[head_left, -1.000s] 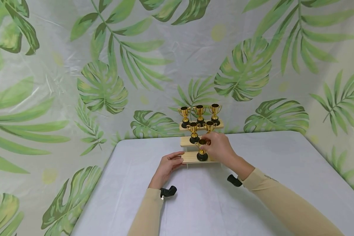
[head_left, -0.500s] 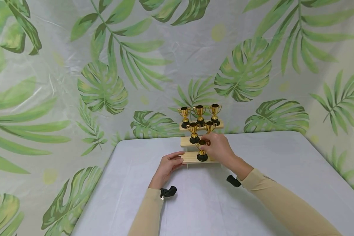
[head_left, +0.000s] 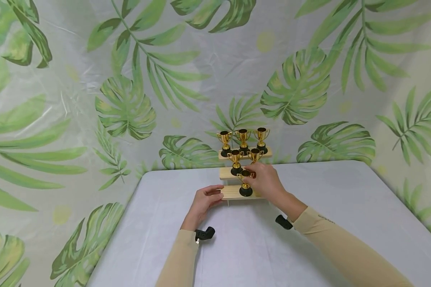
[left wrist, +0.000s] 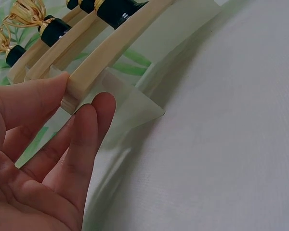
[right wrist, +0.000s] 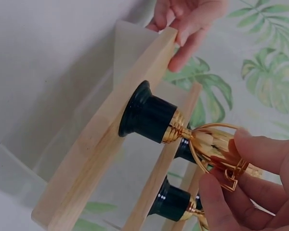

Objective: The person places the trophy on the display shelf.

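A small gold trophy [head_left: 246,191] with a black base stands upright on the lowest wooden tier of a three-tier display stand [head_left: 231,193]. My right hand [head_left: 267,181] pinches its cup by the handle, thumb and fingertips on either side. In the right wrist view the base [right wrist: 149,113] meets the board's surface. At the lowest board's left end, my left hand [head_left: 202,201] holds the wood, thumb [left wrist: 43,94] on one face and fingers on the other. Two trophies [head_left: 236,161] occupy the middle tier, the right one partly hidden by my right hand.
Three more trophies [head_left: 243,140] line the top tier. Translucent side panels [left wrist: 135,103] support the boards. A white cloth covers the table [head_left: 244,247], and a leaf-printed sheet [head_left: 186,91] hangs close behind the stand.
Both hands keep their hold, and the trophy stays on the lowest tier. My right forearm has shifted very slightly left and down.
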A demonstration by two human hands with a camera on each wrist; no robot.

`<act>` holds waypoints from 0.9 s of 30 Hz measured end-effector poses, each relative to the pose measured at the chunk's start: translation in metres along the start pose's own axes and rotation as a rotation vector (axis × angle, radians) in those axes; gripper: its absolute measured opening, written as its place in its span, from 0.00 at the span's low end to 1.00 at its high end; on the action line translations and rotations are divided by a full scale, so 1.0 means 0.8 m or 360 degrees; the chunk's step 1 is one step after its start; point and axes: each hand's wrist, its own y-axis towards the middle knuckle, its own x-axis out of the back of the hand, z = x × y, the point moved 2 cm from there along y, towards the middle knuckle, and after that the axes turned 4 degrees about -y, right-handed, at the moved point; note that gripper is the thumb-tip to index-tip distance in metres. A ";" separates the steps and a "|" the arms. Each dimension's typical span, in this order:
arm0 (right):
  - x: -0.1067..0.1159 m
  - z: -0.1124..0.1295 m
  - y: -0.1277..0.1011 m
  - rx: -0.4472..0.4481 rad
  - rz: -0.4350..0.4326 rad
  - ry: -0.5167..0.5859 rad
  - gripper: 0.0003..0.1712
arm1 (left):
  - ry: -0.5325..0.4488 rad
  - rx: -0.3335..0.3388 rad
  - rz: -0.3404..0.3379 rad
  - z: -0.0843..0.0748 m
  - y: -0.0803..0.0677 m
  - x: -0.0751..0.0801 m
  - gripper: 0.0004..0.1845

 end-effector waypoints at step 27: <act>0.005 -0.002 -0.010 -0.0051 0.0031 -0.0040 0.29 | 0.0061 -0.0072 0.0034 -0.007 0.000 0.008 0.20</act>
